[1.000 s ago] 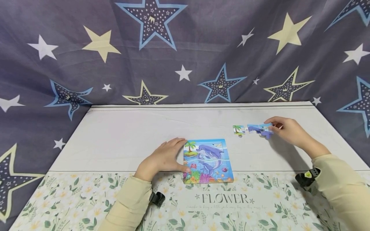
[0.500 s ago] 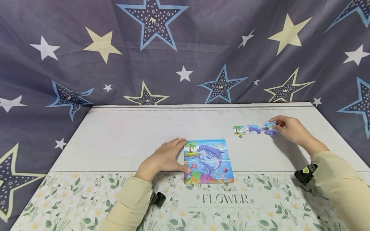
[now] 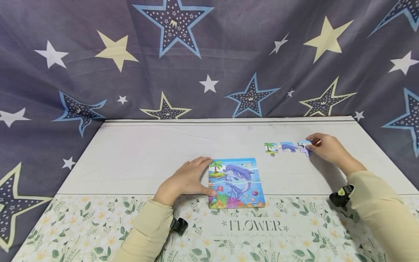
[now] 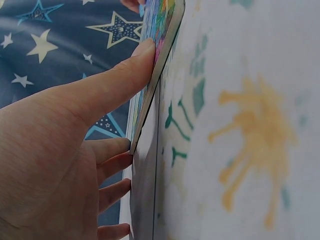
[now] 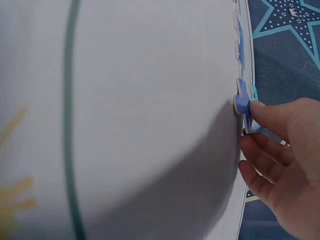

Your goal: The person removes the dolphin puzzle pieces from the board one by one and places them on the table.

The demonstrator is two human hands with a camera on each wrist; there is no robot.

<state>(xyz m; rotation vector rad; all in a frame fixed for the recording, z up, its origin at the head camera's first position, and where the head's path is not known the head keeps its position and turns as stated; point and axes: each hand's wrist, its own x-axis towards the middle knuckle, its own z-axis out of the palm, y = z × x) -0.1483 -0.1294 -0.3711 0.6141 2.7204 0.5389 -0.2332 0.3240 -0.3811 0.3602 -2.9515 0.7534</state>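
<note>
A dolphin jigsaw puzzle (image 3: pixel 238 182) lies flat at the middle of the table, its picture showing a palm tree and coral. My left hand (image 3: pixel 184 181) rests at its left side, fairly straight fingers along the edge. In the left wrist view the thumb (image 4: pixel 132 72) presses on the board's top face. At the back right my right hand (image 3: pixel 330 149) pinches a puzzle piece (image 3: pixel 303 143) with a purple tail; the right wrist view shows thumb and fingertips at that piece's edge. Left of it lie a dolphin piece (image 3: pixel 288 147) and a palm tree piece (image 3: pixel 270 147), in a row.
The white tabletop (image 3: pixel 157 156) meets a floral mat (image 3: pixel 98 225) printed with the word FLOWER along the front. A dark star-patterned curtain (image 3: pixel 183 72) hangs behind the table and at both sides.
My right hand has set the tail piece down a little to the right of the dolphin piece, at the row's end, and still grips it. The left hand stays on the board.
</note>
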